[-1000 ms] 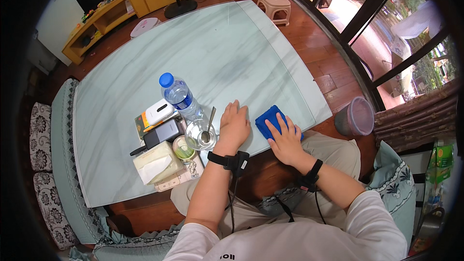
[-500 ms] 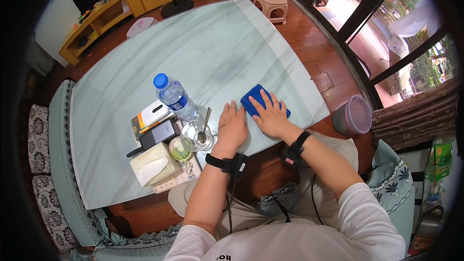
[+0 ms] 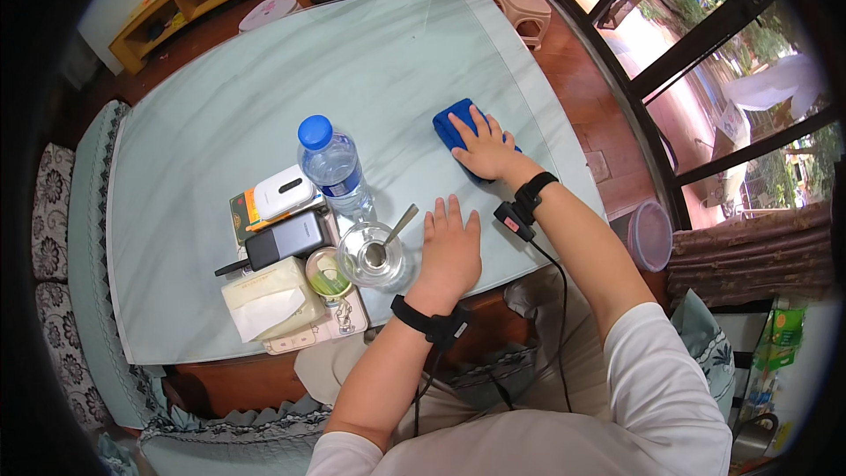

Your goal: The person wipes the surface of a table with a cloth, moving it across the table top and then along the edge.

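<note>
Nearest the person, a tissue pack lies by the table's near edge, with a small tub just beside it. The left hand is palm down on the pale table, empty, its fingers straight and pointing away from the body; just left of it stands a glass with a spoon leaning in it, handle toward the far right. Beyond the glass, a blue-capped water bottle stands upright. Farther out and to the right, the folded blue cloth lies flat on the table, its long axis running slantwise from far left to near right. The right hand rests on it with fingers spread, partly covering it. Past the table's far edge stands a plastic stool.
</note>
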Demonstrator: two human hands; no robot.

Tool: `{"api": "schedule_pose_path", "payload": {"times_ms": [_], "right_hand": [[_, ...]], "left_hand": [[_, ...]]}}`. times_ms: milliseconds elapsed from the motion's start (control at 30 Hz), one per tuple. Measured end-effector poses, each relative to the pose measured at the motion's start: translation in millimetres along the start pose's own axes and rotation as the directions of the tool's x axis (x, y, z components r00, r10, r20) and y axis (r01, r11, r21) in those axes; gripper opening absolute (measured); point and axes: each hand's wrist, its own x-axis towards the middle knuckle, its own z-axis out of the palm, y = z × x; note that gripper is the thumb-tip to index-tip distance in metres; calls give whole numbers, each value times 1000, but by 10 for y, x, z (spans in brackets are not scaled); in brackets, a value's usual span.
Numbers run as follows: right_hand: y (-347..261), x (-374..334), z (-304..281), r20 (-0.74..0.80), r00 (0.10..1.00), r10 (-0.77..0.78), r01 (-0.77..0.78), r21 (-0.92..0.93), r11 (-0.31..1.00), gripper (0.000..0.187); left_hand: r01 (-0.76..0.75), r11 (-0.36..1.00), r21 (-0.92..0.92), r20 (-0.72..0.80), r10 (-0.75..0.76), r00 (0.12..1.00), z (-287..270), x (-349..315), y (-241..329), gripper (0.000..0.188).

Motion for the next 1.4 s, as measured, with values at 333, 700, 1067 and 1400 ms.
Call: {"api": "schedule_pose_path", "payload": {"times_ms": [333,700,1067,1400], "right_hand": [[-132,639,-152,10,998,55,-55,3,998,66],[-173,795,-203,-53,993,104,-104,4,995,67],[-42,-453,155,-46,999,25,-22,56,998,70],[-73,-1601,655,-121,993,10,14,193,981,65]], "left_hand": [[44,995,-90,-10,-45,999,-1,-44,20,44],[6,1000,-20,22,-5,1000,-6,-63,-9,42],[-124,990,-64,-10,124,992,-18,-295,-235,45],[14,987,157,160,-40,986,-85,-524,177,53]]}}
